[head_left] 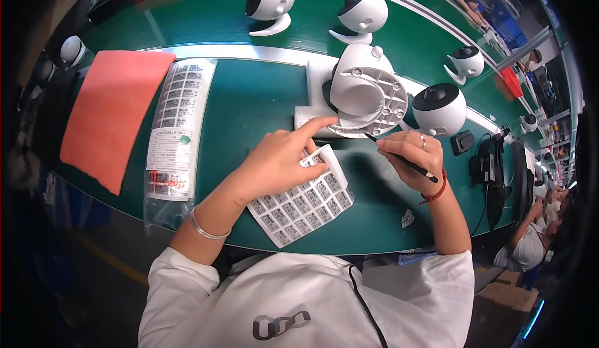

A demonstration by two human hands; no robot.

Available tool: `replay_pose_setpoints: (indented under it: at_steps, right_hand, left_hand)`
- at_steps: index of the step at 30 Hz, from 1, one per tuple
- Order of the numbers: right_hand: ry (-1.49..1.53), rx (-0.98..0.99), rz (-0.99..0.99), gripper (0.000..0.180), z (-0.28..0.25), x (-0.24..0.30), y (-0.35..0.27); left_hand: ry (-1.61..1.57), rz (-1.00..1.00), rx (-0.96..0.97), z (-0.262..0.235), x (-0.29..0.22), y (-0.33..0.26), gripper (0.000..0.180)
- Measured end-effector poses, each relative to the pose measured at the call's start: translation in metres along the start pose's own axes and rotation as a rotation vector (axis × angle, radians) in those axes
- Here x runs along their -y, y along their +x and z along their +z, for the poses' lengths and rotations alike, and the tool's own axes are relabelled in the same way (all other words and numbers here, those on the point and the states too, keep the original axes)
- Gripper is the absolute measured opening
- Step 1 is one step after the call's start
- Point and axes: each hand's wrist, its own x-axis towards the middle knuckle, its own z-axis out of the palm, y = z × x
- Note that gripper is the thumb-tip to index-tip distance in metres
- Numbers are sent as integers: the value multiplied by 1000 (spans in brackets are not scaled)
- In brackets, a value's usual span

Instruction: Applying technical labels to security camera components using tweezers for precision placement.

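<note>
Pinching black tweezers (413, 163), the right hand (417, 153) held their tip by the upturned base (392, 96) of a white camera (357, 92) resting on white foam (316, 83); the left hand (274, 161), fingers parted, gripped nothing visibly, index finger (320, 124) near the base's rim. The label sheet (302, 209) seemed partly used, many labels left; whether the base bore one was unclear.

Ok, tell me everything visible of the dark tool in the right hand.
The tool is slim, pen-like and black, with a pale band near its rear end. The right hand holds it slanted, its thin tip toward the base rim of the white camera. Contact there and its material are unclear.
</note>
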Motion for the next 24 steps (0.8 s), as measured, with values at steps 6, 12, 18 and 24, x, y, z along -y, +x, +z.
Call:
replay_pose_setpoints:
  at_steps: [6, 12, 18, 24]
  right_hand:
    - [29, 3, 45, 21, 2, -1, -6]
    - [147, -67, 302, 16, 9, 6, -18]
    - [237, -187, 490, 19, 12, 14, -27]
    - [554, -267, 875, 17, 10, 22, -30]
  left_hand:
    - [13, -6, 6, 2, 1, -2, 71]
    - [-23, -44, 44, 3, 1, -1, 70]
    - [5, 9, 61, 6, -5, -3, 69]
    - [-15, -17, 85, 4, -9, -4, 69]
